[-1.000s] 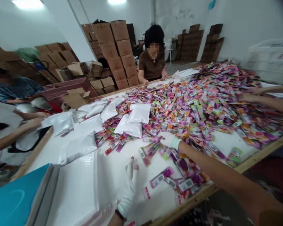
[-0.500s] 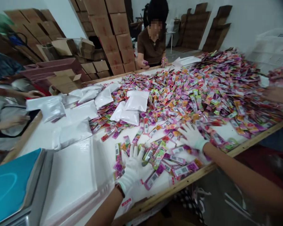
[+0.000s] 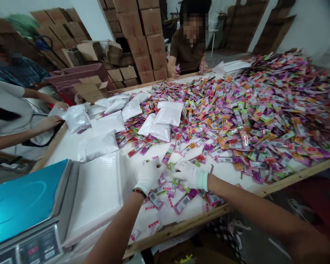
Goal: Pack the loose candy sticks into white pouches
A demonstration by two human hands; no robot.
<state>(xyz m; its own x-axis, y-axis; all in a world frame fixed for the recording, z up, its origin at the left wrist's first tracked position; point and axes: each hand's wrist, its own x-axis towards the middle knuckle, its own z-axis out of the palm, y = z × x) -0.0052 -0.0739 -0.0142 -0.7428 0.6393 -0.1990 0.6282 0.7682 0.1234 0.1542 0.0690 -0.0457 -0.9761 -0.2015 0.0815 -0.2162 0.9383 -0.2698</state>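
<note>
My left hand, in a white knit glove, is closed with its fingers curled at a small pile of printed snack packets. Across from it, my right hand, gloved the same way, bends its fingers down over packets between the two hands. Parts of the packets there are hidden beneath the gloves. Pink, purple and green packets with barcodes lie under and just in front of both wrists. A much larger heap of similar packets spreads across the table to the right.
Filled white bags lie along the table's middle and left. A stack of flat white bags sits beside a blue-topped scale. One person works across the table; another handles a white bag at left. Cartons stand behind.
My hands have come together from spread, flat positions, the right moving left, and their fingers have curled round packets. The view has shifted left. The person at left now holds a white bag.
</note>
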